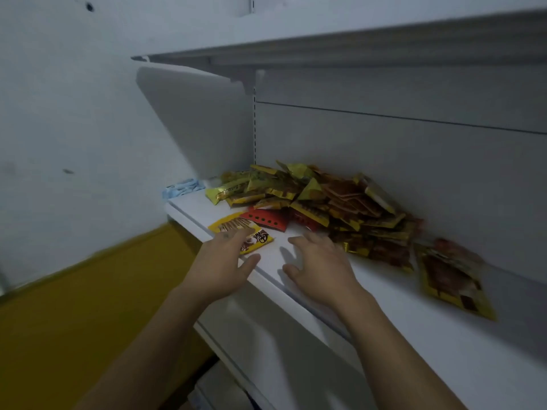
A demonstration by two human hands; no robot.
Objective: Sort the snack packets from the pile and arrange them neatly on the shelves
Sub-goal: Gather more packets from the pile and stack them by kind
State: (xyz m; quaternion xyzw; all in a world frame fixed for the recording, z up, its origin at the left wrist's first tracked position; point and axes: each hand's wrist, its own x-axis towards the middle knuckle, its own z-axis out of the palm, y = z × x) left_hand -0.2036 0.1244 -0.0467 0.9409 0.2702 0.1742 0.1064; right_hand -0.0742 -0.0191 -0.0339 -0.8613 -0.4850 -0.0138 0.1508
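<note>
Left hand (225, 261): released, palm down, fingers straight and spread; fingertips lying over the near corner of the yellow stick-snack packet, gripping nothing.
Right hand (321, 261): likewise released, fingers splayed, palm down over bare shelf just beside the near edge of the pile; contact with the shelf impossible to tell.
Pile (334, 199): loose heap of yellow, gold and reddish-brown snack packets on the middle shelf, against the back panel, overlapping at all angles.
Yellow stick-snack packet (233, 224): flat near the front edge of the shelf, left of the pile, partly under the left fingertips.
Red packet (268, 220): flat between the yellow stick-snack packet and the heap, right end tucked under other packets.
Lone packet (450, 279): yellow border, brown front, flat on the shelf to the right of the pile.
Blue packet (183, 187): at the far left end of the shelf.
Middle shelf (384, 309): white, slanting from far left to near right.
Upper shelf (355, 39): white, directly above the pile.
Floor (74, 321): yellow, lower left.
</note>
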